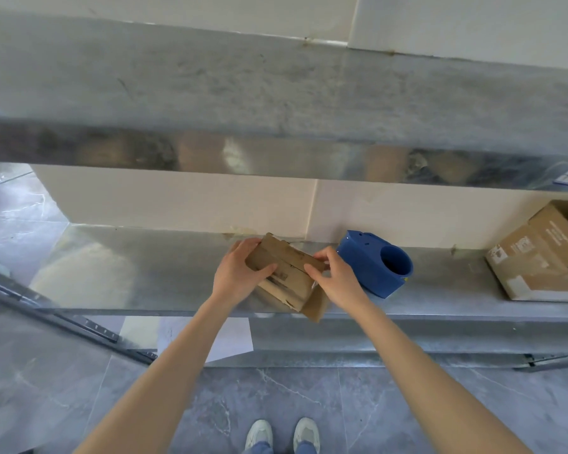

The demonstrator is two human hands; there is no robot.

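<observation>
On the metal shelf (151,267), both hands' fingers (263,269) grip a worn cardboard box (286,276) beside a blue holder (374,263).

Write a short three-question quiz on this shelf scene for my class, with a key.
1. True or false: the left hand and the right hand both grip the small cardboard box.
2. What stands just right of that box on the metal shelf? A) blue plastic part B) red cup C) green bottle
3. Fill in: the larger cardboard box sits toward the shelf's ___ end.
Key: 1 true; 2 A; 3 right.
</observation>
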